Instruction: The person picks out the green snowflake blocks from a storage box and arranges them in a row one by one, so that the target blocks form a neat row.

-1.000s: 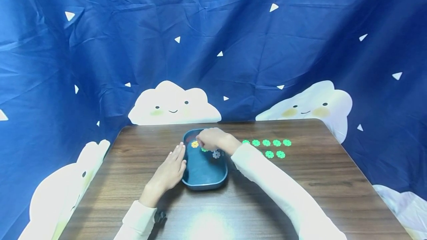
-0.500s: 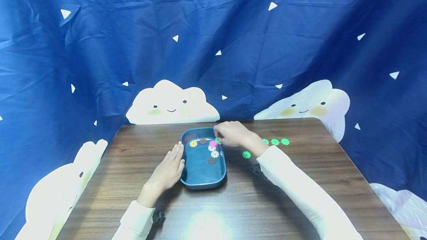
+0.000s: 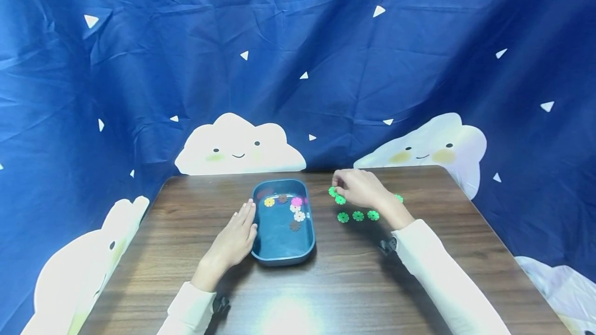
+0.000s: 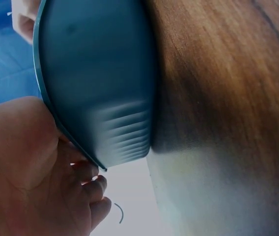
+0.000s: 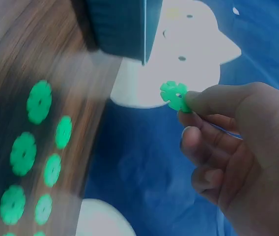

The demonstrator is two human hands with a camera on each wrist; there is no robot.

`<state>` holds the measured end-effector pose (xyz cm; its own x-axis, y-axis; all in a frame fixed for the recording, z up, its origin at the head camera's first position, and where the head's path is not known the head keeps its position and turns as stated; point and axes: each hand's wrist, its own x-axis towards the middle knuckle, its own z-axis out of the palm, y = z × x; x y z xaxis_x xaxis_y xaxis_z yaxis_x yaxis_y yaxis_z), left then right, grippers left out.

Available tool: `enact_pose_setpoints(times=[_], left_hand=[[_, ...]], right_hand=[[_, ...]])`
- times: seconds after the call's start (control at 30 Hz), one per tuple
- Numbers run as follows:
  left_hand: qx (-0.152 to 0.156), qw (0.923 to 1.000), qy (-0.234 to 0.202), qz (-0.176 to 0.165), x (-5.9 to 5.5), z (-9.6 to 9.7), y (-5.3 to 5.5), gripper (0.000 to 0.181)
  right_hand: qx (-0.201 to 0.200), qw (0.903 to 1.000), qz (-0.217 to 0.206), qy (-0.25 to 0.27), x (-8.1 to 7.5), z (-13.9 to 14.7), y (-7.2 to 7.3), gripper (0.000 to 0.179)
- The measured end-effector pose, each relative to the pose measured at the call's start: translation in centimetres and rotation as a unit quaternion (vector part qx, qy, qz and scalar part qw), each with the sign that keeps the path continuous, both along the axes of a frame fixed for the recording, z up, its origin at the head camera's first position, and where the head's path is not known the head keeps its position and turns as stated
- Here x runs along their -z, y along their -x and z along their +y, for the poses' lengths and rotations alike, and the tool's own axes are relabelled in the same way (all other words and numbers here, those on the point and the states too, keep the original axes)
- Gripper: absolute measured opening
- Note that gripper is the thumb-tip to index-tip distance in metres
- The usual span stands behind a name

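Note:
My right hand (image 3: pixel 365 189) pinches a green flower-shaped disc (image 5: pixel 169 92) between thumb and fingertips, held up over the table just right of the tray. Below and beside it, other green discs (image 3: pixel 358 216) lie in two rows; the hand hides part of the back row. Fingers stretched out, my left hand (image 3: pixel 231 237) rests along the left rim of the blue tray (image 3: pixel 283 261). Inside the tray lie a yellow disc (image 3: pixel 269 202), a pink disc (image 3: pixel 296 201), white discs (image 3: pixel 299 216) and brown discs (image 3: pixel 295 226). The left wrist view shows the tray's ribbed outer wall (image 4: pixel 95 64) close to that palm.
The wooden table (image 3: pixel 419 273) carries the tray near its back middle. A blue cloth (image 3: pixel 279 30) with white clouds and triangles hangs behind and drapes at the sides. A dark wrist camera (image 3: pixel 388 245) sits under the right cuff.
My right hand has moved right, from over the tray to above the green rows, with a green disc in its fingertips. My left hand has stayed at the tray's rim.

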<state>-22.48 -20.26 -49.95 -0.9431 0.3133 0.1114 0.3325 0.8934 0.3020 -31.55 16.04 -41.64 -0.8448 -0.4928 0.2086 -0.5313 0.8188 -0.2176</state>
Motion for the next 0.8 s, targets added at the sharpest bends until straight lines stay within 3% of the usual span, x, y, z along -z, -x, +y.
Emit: enact_pose_setpoints(times=[0.47,0.8], left_hand=[[0.001,0.9999,-0.005,0.014,0.1,0.0,-0.1,0.059],[0.002,1.0000,-0.001,0.008,-0.2,0.1,-0.3,0.059]], right_hand=[[0.075,0.9962,-0.041,0.015,1.4,8.9,-1.3,0.005],[0.110,0.9917,-0.060,0.029,4.2,14.7,-1.9,0.005]])
